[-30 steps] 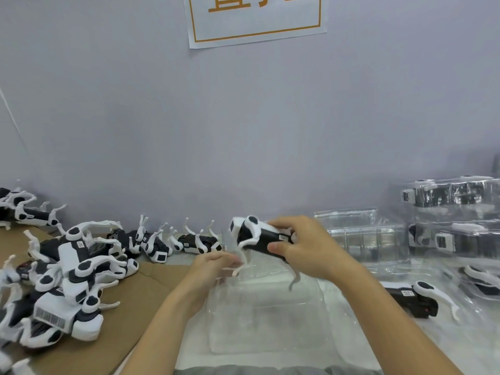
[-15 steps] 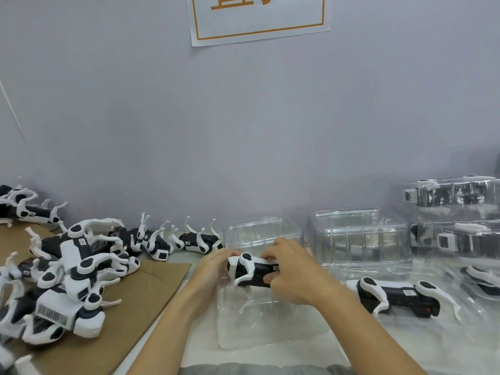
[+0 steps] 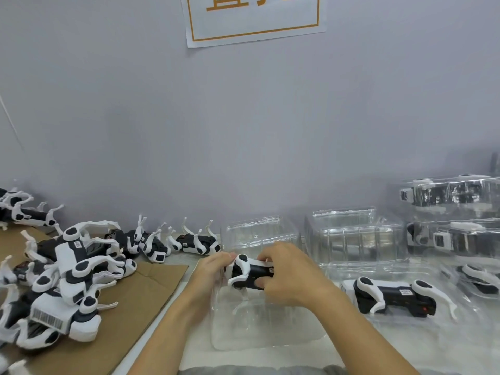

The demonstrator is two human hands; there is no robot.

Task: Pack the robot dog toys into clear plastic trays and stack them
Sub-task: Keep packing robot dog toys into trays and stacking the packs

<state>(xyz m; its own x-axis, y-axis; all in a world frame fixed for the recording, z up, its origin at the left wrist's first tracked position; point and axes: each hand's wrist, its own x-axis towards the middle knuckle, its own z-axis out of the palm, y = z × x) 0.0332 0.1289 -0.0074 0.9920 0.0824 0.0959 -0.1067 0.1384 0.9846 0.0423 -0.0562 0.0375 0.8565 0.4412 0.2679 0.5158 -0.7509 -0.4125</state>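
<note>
Toy (image 3: 250,273) was black with white legs. Trays (image 3: 351,234) clear. Pile (image 3: 67,280) black-and-white, barcode stickers. Cardboard (image 3: 140,301) brown. Wall (image 3: 243,131) pale grey. Sign (image 3: 254,28) white, orange border and characters.

Two hands (image 3: 213,272) (image 3: 289,272), one cardboard sheet (image 3: 135,301), one sign (image 3: 254,17).

One head-worn wide-angle view, looking forward and down over a worktable toward a wall.

The camera sits close above the person's forearms, which enter from the bottom edge and meet at frame centre. The wall (image 3: 243,125) fills the upper half, a paper sign (image 3: 254,20) cut off at the top edge; the table (image 3: 167,331) spans the lower half.
</note>
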